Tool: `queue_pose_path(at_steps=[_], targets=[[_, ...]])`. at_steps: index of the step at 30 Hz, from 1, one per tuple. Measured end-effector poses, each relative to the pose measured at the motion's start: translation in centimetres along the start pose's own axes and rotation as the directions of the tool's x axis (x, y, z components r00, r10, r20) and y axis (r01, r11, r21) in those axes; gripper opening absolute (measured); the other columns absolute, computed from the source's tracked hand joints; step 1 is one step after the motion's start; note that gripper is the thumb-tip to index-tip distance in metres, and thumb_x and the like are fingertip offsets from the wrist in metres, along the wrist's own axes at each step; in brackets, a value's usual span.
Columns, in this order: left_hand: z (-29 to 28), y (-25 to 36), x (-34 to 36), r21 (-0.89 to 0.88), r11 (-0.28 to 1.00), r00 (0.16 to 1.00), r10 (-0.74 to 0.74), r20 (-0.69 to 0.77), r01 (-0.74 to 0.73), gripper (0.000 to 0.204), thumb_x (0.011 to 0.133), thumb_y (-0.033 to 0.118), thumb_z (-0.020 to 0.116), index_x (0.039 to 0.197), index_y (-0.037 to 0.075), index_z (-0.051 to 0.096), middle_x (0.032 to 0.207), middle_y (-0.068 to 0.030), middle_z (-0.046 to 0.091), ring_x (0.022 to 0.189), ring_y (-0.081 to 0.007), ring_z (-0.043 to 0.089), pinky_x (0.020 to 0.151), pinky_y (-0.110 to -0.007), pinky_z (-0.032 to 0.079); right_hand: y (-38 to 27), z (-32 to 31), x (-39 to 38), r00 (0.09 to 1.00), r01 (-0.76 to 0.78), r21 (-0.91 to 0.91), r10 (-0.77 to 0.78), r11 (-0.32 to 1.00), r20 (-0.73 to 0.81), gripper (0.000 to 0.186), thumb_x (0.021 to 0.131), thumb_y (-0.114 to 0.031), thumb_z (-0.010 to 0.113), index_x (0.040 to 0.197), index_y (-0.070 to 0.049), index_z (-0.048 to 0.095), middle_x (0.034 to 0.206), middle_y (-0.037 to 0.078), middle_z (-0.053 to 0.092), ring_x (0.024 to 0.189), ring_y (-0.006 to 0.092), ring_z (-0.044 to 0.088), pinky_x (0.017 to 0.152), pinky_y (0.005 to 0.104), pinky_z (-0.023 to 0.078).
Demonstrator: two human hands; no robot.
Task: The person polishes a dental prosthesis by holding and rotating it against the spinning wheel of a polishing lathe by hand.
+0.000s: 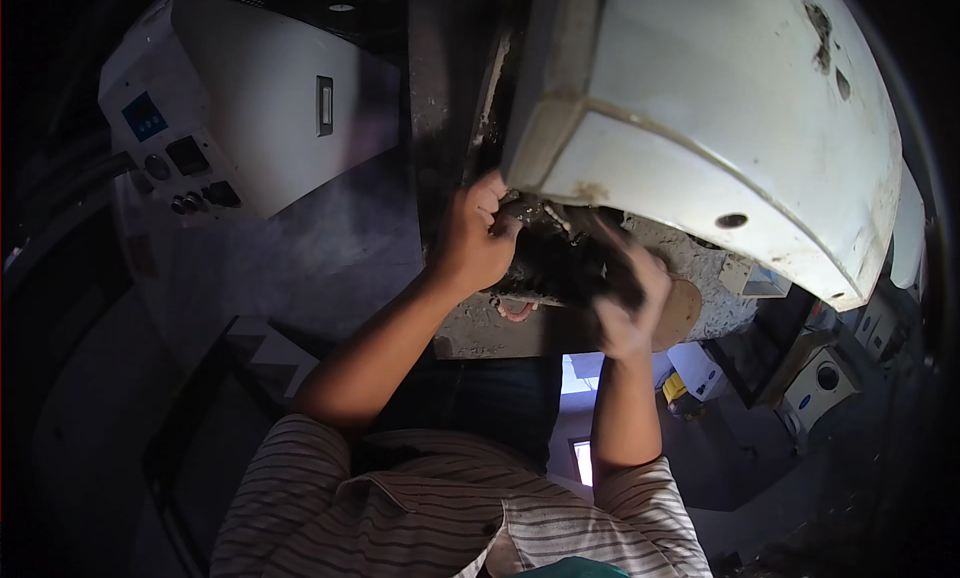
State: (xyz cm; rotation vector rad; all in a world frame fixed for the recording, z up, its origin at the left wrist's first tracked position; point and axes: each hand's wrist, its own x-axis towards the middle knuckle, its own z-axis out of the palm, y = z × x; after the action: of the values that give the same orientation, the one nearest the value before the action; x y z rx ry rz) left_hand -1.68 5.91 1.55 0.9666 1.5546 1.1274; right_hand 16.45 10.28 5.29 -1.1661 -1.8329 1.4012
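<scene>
Closest in, the operator's striped shirt [430, 518] faces the bench, with both bare forearms reaching forward under the housing edge. The left hand [475, 243] is bent at the knuckles, its fingers curled inward by the housing's lower corner; whether they pinch anything cannot be told from here. The right hand [635, 293] is blurred, with its fingers partly bent over the dark work area; I cannot tell whether it grips a part.

Between the hands lies the dark mechanism [545, 268], just below the white housing [740, 148] and deep in shadow. A pinkish curved piece [516, 311] sits at its near side, above the worn grey slab [480, 340]. A tan round disc [680, 313] stands just beyond the right wrist, to its right.

For good handling, I would judge: brace the left hand steadily, and let the right hand make the fine adjustments. Keep the knuckles clear of the housing's lower rim. Bring light into the shadowed gap, so that each contact is made by sight as well as by feel. Apply force gradually.

Farther off, to the left, stands a white machine cabinet [290, 88] with a control panel [175, 163]. To the right is a white box with a dark round opening [822, 383].
</scene>
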Motion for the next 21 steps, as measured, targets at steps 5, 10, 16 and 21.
queue_pose_path(at_steps=[5, 10, 16, 21], targets=[[1.2, 1.6, 1.6, -0.112, 0.99, 0.993, -0.093, -0.067, 0.085, 0.037, 0.072, -0.018, 0.043, 0.103, -0.003, 0.055, 0.096, -0.0099, 0.063, 0.09, -0.0126, 0.059, 0.079, -0.024, 0.043, 1.8, 1.3, 0.6, 0.985, -0.153, -0.396, 0.106, 0.905, -0.139, 0.032, 0.068, -0.001, 0.057, 0.099, 0.003, 0.061, 0.094, 0.021, 0.062, 0.087, 0.0384, 0.059, 0.085, 0.0414, 0.043], [1.6, 0.4, 2.3, -0.179, 0.978, 0.985, -0.127, -0.12, 0.105, 0.035, 0.072, -0.018, 0.042, 0.098, -0.001, 0.056, 0.089, -0.0076, 0.062, 0.085, -0.0113, 0.058, 0.076, -0.024, 0.044, 1.0, 1.4, 2.3, 0.995, -0.103, -0.573, 0.075, 0.813, -0.072, 0.03, 0.067, -0.002, 0.063, 0.096, 0.005, 0.058, 0.088, 0.023, 0.057, 0.091, 0.0371, 0.053, 0.086, 0.0432, 0.041], [1.0, 0.3, 1.6, -0.107, 0.992, 0.982, 0.039, -0.183, -0.06, 0.028, 0.071, -0.016, 0.046, 0.093, -0.001, 0.056, 0.082, -0.0091, 0.063, 0.079, -0.015, 0.06, 0.068, -0.027, 0.045, -1.0, 1.7, 2.4, 0.95, -0.313, -0.373, 0.292, 0.873, -0.114, 0.03, 0.07, 0.0, 0.06, 0.099, 0.007, 0.057, 0.095, 0.024, 0.06, 0.092, 0.0384, 0.058, 0.087, 0.0406, 0.042], [1.4, -0.9, -0.3, 0.307, 0.951, 0.994, -0.004, -0.106, 0.037, 0.041, 0.067, -0.012, 0.051, 0.107, -0.005, 0.051, 0.09, -0.0197, 0.061, 0.087, -0.0336, 0.061, 0.077, -0.037, 0.047, 0.5, 2.3, 2.4, 0.992, -0.122, -0.5, 0.118, 0.857, -0.04, 0.024, 0.07, -0.003, 0.064, 0.094, -0.001, 0.064, 0.088, 0.017, 0.065, 0.082, 0.0331, 0.062, 0.076, 0.0391, 0.048]])
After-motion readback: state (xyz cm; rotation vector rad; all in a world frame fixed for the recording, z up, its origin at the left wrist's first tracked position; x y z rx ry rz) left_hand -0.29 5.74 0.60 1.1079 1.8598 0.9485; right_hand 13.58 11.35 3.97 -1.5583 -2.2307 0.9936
